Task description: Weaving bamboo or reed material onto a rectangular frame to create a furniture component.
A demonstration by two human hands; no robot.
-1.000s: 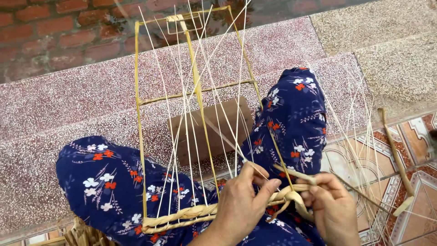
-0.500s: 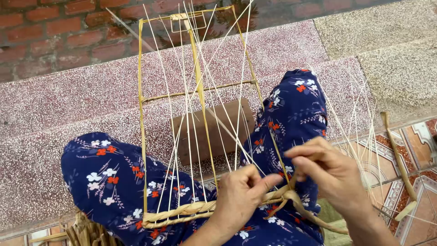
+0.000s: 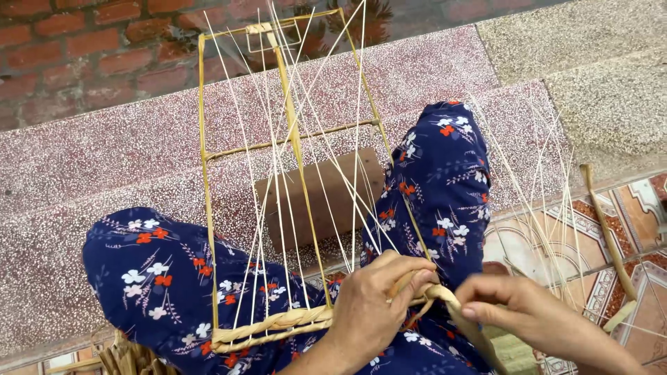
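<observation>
A speckled pink stone step (image 3: 125, 160) fills most of the view, with a red brick wall (image 3: 83, 62) behind it and patterned floor tiles (image 3: 625, 229) at the right. The person sits on the step, their legs in dark blue flowered trousers (image 3: 160, 278) spread to either side of a tall bamboo frame (image 3: 203, 173). The frame stands upright between the knees, and thin pale reeds (image 3: 278, 208) rise through it and fan out at the top. A brown board (image 3: 326, 201) lies flat on the step behind the frame. Along the frame's bottom runs a woven band of flat straw (image 3: 278, 323). The left hand (image 3: 368, 305) has its grip closed on the band's right end, fingers curled over it. The right hand (image 3: 514, 309), just beside it, pinches a loose straw strand (image 3: 462, 323) that trails downward from the band. More loose reeds (image 3: 542, 194) lean at the right.
</observation>
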